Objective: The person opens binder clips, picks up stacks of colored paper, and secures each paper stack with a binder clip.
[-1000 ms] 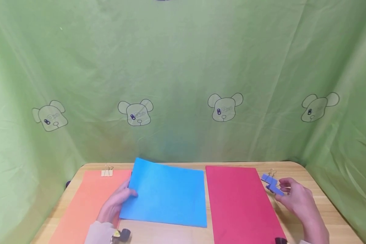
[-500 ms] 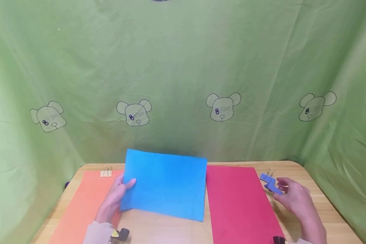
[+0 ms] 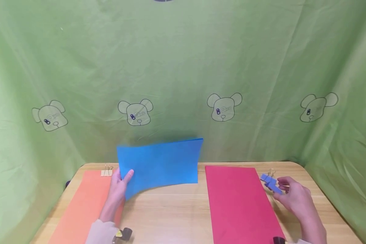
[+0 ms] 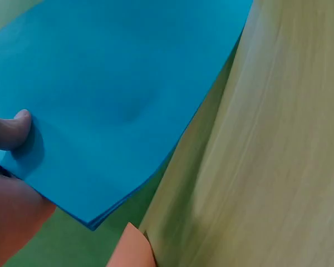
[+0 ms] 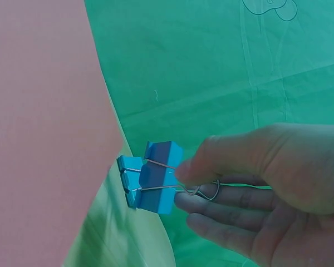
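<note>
My left hand (image 3: 118,185) grips the left edge of a small stack of blue paper (image 3: 162,164), thumb on the near face. The sheets stand up and bend above the table; their layered edges show in the left wrist view, where the paper (image 4: 122,72) fills much of the picture. At the right, my right hand (image 3: 296,196) pinches the wire handles of a blue binder clip (image 5: 160,181) between thumb and fingers. Just beyond it is a second blue binder clip (image 5: 131,183), close to the first; whether they touch I cannot tell.
Orange paper (image 3: 79,206) lies at the left with a pale binder clip (image 3: 106,173) at its top edge. Red paper (image 3: 241,203) lies right of the middle. Wooden table (image 3: 167,217) shows between them. A green curtain (image 3: 183,67) hangs behind.
My left hand has raised the blue paper from lying nearly flat to standing upright, bending it and lifting its lower edge off the table. The right hand has barely moved.
</note>
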Demonstrator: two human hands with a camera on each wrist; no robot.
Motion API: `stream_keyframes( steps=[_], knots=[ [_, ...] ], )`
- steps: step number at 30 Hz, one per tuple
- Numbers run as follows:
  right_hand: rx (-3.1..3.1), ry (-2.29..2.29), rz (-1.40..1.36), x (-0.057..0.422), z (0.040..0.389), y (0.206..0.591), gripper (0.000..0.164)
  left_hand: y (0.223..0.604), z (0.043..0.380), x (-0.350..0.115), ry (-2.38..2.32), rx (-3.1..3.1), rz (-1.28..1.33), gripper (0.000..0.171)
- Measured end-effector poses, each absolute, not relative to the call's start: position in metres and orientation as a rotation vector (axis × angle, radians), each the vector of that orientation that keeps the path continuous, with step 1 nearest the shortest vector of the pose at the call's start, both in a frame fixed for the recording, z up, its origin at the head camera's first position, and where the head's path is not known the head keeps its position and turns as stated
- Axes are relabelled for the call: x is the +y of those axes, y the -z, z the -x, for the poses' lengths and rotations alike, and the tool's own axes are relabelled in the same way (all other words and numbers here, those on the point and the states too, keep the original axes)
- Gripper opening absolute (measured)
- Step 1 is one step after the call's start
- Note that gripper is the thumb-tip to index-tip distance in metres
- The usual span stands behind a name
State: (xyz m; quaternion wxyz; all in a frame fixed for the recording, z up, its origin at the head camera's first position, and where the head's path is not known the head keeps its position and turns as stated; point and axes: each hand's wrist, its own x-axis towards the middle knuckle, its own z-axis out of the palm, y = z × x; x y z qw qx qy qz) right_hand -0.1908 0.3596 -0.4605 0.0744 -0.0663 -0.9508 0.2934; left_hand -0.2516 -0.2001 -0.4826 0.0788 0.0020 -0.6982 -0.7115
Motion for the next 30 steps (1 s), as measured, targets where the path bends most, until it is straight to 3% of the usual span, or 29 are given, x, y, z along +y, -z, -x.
stream_keyframes(
  steps=[12, 19, 25, 30],
  knots=[
    [-2.866, -0.87, 0.197, 0.36, 0.191, 0.46, 0.061, 0.491, 0.252, -0.213, 1.899, -2.267, 0.122, 0.036],
    [-2.891, -0.875, 0.21, 0.36, 0.192, 0.459, 0.062, 0.501, 0.258, -0.217, 1.904, -2.216, 0.482, 0.02],
    [-2.885, -0.862, 0.199, 0.36, 0.193, 0.461, 0.063, 0.51, 0.263, -0.22, 1.978, -2.086, 0.796, 0.028],
    [-2.872, -0.82, 0.179, 0.36, 0.192, 0.462, 0.064, 0.511, 0.26, -0.218, 1.99, -2.18, 0.588, 0.028]
  ],
)
